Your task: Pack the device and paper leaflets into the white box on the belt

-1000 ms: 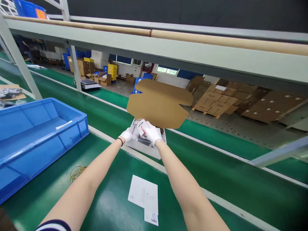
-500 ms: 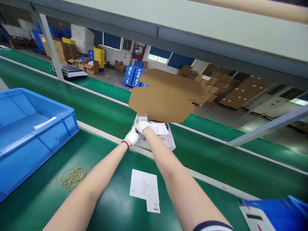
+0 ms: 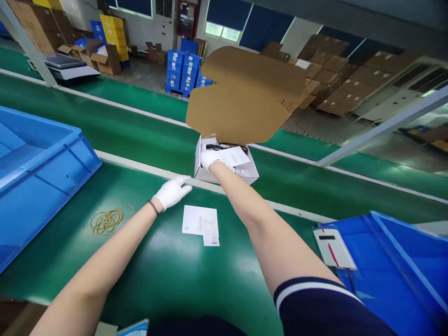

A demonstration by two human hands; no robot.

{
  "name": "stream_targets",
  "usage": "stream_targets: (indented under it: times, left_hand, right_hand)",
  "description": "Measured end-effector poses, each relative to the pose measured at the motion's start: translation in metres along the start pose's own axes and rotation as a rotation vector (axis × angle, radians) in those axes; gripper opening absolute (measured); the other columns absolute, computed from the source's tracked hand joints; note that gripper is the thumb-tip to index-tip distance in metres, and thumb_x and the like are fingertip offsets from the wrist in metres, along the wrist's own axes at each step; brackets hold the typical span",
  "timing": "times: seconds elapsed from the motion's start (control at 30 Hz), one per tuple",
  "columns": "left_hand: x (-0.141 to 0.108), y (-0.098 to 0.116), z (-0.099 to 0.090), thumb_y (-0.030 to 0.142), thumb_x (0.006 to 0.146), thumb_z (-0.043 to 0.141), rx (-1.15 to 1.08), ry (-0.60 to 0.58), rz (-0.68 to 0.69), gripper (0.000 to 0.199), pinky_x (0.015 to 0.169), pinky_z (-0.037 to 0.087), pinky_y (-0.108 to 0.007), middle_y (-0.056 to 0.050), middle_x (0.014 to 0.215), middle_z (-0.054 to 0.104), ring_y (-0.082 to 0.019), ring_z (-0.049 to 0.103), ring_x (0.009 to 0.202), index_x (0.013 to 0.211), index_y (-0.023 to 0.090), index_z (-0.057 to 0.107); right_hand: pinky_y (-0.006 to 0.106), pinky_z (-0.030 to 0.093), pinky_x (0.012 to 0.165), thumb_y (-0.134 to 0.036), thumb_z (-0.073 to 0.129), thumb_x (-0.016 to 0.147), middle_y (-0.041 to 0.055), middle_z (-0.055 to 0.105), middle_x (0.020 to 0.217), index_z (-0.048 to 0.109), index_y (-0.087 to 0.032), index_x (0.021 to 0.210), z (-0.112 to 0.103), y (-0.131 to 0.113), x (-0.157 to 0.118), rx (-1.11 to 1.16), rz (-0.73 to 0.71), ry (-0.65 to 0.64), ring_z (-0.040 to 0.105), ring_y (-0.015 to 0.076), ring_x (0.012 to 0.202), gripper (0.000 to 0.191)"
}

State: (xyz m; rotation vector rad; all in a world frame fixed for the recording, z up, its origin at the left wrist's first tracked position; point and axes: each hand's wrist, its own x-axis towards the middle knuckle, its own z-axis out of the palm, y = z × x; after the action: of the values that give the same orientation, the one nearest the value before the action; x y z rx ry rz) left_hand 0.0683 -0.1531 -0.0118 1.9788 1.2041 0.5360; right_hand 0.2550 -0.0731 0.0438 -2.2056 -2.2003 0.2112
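Hands, both in white gloves: right hand reaches into the small white open-topped carton, resting on the white leaflet and black cabling packed inside; whether its fingers are closed on anything cannot be told. Left hand hovers open and empty, fingers together and pointing toward the carton, just short of its near-left corner. Carton: stands on the green conveyor surface, at the pale strip dividing the two belts, its brown cardboard lid flap raised upright on the far side. From the hands, the carton lies straight ahead and slightly right; its long axis runs roughly left to right along the strip; the right hand is already inside it, so nearer than the left. White printed sheet with a smaller label-sized slip: flat on the surface, near side of the carton, just below the left hand. Loop of yellow rubber bands: left of the carton, well apart. Large blue plastic tote: far left of the carton. Second blue plastic tote: near right of the carton, holding a white card.
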Motion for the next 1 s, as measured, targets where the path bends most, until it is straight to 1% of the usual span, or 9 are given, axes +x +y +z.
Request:
stream_targets:
  times: [0.13,0.23,0.33,0.43,0.63,0.73,0.83,0.9,1.0]
  left_hand:
    - [-0.056,-0.011,0.024,0.058,0.076,0.064,0.403,-0.240,0.072,0.087,0.117,0.021,-0.050,-0.014,0.152,0.034,-0.036,0.024,0.142,0.147,0.015,0.037]
    - [-0.052,-0.004,0.041,0.061,0.056,0.079,0.570,-0.277,0.129,0.114,0.113,0.023,-0.059,-0.018,0.149,0.037,-0.042,0.026,0.138,0.149,0.015,0.031]
    - [-0.027,0.016,0.051,0.042,0.041,0.089,0.667,-0.337,0.108,0.113,0.095,0.043,-0.054,-0.023,0.126,0.054,-0.042,0.046,0.118,0.139,0.012,0.043]
    - [-0.010,0.031,0.053,0.027,0.036,0.088,0.674,-0.391,0.070,0.090,0.083,0.049,-0.050,-0.022,0.100,0.063,-0.041,0.054,0.102,0.119,0.007,0.059]
    - [-0.034,0.026,0.047,0.024,0.059,0.075,0.472,-0.228,0.079,0.038,0.087,0.049,-0.041,-0.017,0.108,0.061,-0.034,0.056,0.104,0.093,0.012,0.065]
    - [-0.056,0.021,0.051,0.033,0.079,0.057,0.122,-0.185,0.049,0.035,0.078,0.051,-0.030,-0.008,0.102,0.065,-0.020,0.062,0.091,0.109,0.015,0.059]
    - [-0.075,0.017,0.057,0.042,0.078,0.055,-0.312,-0.026,-0.072,0.036,0.071,0.050,-0.029,-0.005,0.090,0.066,-0.019,0.062,0.081,0.101,0.015,0.058]
    - [-0.084,0.018,0.060,0.044,0.077,0.055,-0.343,0.122,-0.158,0.033,0.073,0.048,-0.030,-0.004,0.087,0.065,-0.020,0.061,0.082,0.092,0.016,0.060]
    - [-0.093,0.026,0.067,0.048,0.080,0.054,-0.288,0.228,-0.209,0.034,0.083,0.047,-0.033,-0.005,0.095,0.067,-0.024,0.061,0.093,0.091,0.018,0.064]
  right_hand:
    - [0.039,0.047,0.087,-0.041,0.046,0.095,0.0152,0.063,0.112,0.060,-0.016,0.125,0.017,0.025,-0.094,-0.002,-0.147,0.025,0.059,0.0280,0.101,0.041]
    - [0.041,0.048,0.086,-0.064,0.079,0.056,0.0172,0.055,0.127,0.041,-0.018,0.144,0.054,0.041,-0.156,-0.020,-0.384,-0.117,0.054,0.0353,0.107,0.106]
    - [0.046,0.049,0.081,-0.062,0.085,0.042,0.0235,0.054,0.121,0.029,-0.008,0.149,0.083,0.051,-0.180,-0.004,-0.285,-0.204,0.054,0.0397,0.101,0.133]
    - [0.043,0.048,0.078,-0.050,0.090,0.038,0.0197,0.059,0.110,0.044,-0.009,0.139,0.091,0.058,-0.179,0.196,-0.138,-0.232,0.057,0.0362,0.094,0.118]
    - [0.031,0.046,0.077,-0.028,0.069,0.077,0.0057,0.066,0.093,0.067,-0.019,0.095,0.094,0.059,-0.201,0.452,-0.080,-0.100,0.061,0.0221,0.087,0.020]
    - [0.028,0.047,0.082,-0.032,0.050,0.092,0.0026,0.068,0.101,0.063,-0.021,0.105,0.096,0.062,-0.220,0.588,-0.028,0.013,0.061,0.0174,0.094,0.021]
    - [0.032,0.048,0.085,-0.040,0.040,0.095,0.0058,0.068,0.106,0.061,-0.019,0.106,0.091,0.072,-0.233,0.772,0.142,0.297,0.062,0.0196,0.098,0.031]
    - [0.034,0.051,0.079,-0.043,0.037,0.095,0.0082,0.069,0.098,0.062,-0.018,0.101,0.083,0.077,-0.240,0.862,0.256,0.464,0.063,0.0218,0.090,0.036]
    - [0.032,0.051,0.071,-0.045,0.036,0.095,0.0081,0.070,0.089,0.064,-0.018,0.091,0.068,0.071,-0.252,0.786,0.113,0.394,0.065,0.0210,0.080,0.039]
